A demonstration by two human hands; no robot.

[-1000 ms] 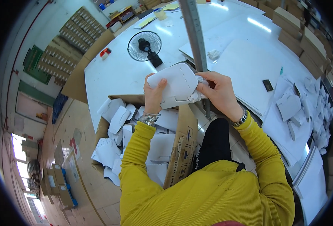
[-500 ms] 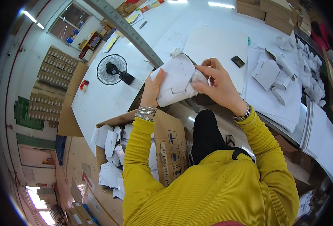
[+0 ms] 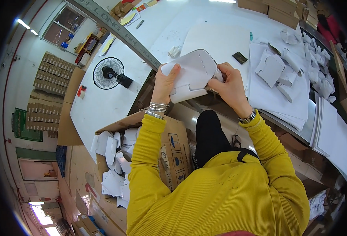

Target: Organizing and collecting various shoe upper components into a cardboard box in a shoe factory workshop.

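Observation:
In front of me, over the table's near edge, a white die-cut card piece (image 3: 193, 72) with a slotted flap and a dashed cut line is held up and tilted. My left hand (image 3: 165, 82) grips its left end, thumb on top and the fingers hidden beneath. At its right end my right hand (image 3: 230, 84) is closed, thumb against bent fingers, on the card's edge. A little crumpled white paper (image 3: 219, 74) shows by those fingers. How many layers the card has, I cannot tell.
A carton (image 3: 175, 153) of white card pieces stands below my left arm. On the white table are a small black fan (image 3: 108, 73), a steel ruler-like bar (image 3: 118, 29), a dark flat block (image 3: 240, 58), white sheets (image 3: 283, 106) and cut card scraps (image 3: 269, 69). Brown boxes (image 3: 283, 15) sit far right.
The card has turned slightly and sits a bit farther right in view. My right fingers have closed in at its right edge, and less of the crumpled paper there shows.

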